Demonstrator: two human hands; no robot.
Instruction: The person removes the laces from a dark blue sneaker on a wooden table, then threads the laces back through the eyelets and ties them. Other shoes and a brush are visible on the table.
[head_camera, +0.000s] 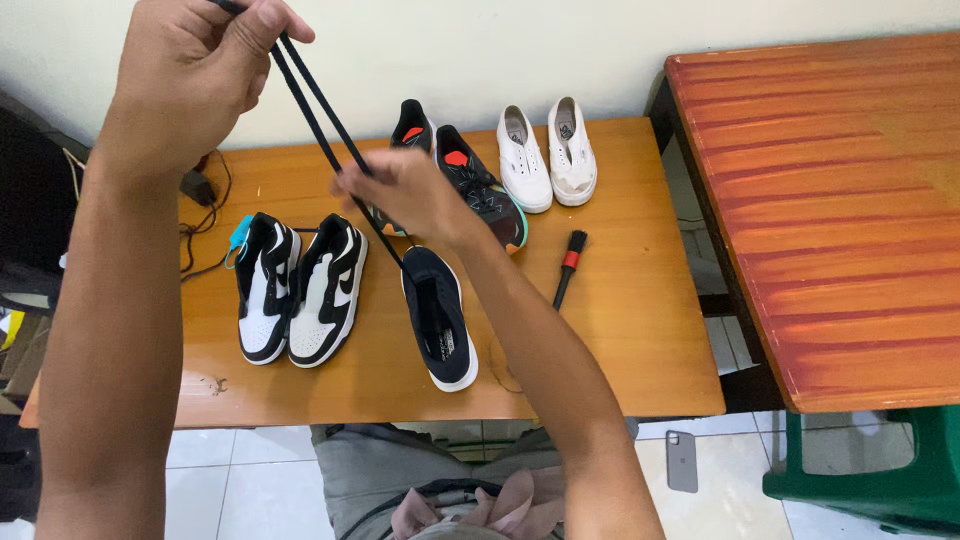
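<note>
- Lace: black, stretched taut between your hands, running down to the black shoe on the bench
- Left hand: pinched shut on the lace's upper end
- Right hand: gripping the lace lower down

Brush lies right of the shoes (on the table).

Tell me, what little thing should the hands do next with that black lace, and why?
Probably keep drawing the black lace up and out of the black shoe. The left hand pinches both strands high, the right hand grips them lower, and the lace runs taut into the shoe's top, so it looks partly threaded there. A gentle pull seems to fit best.
</note>
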